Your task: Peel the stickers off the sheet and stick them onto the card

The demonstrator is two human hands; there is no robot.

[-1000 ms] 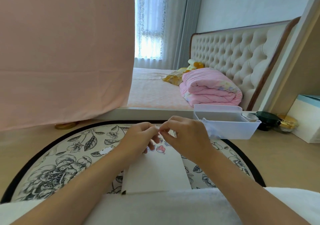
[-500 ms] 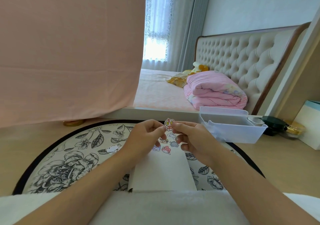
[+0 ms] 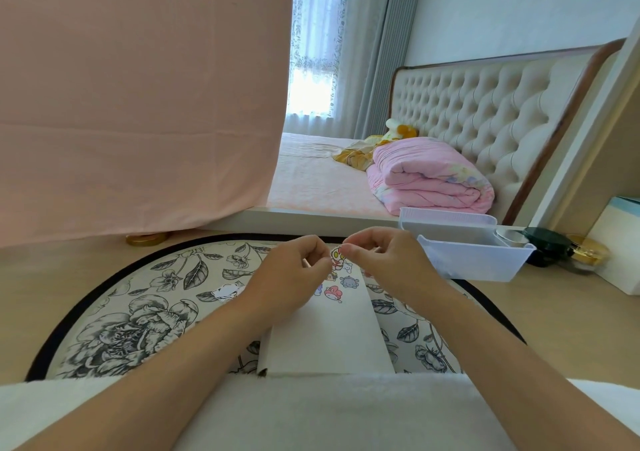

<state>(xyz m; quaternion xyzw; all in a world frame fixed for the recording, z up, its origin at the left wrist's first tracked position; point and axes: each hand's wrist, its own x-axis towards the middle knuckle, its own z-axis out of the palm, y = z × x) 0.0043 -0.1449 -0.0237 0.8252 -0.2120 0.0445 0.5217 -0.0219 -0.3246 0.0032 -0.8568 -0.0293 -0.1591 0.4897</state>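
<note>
A white card (image 3: 329, 339) lies on the floral round rug in front of me, with several cartoon stickers (image 3: 334, 293) stuck near its far end. Above that end, my left hand (image 3: 294, 274) and my right hand (image 3: 384, 260) meet, and both pinch one small red-and-white character sticker (image 3: 336, 258) between their fingertips. The sticker hangs a little above the card. A small white cloud-shaped piece (image 3: 227, 291) lies on the rug left of the card. I cannot make out a sticker sheet.
A pale plastic bin (image 3: 467, 260) stands just right of my right hand. Dark and gold jars (image 3: 554, 249) and a white box (image 3: 620, 242) sit at the far right. A bed with a pink quilt (image 3: 429, 176) is behind, a pink cloth (image 3: 138, 97) hangs left.
The hands first worked close together with fingers hiding the sticker. Then the sticker showed between the fingertips; now it sits slightly lower, nearer the card. The view shifted.
</note>
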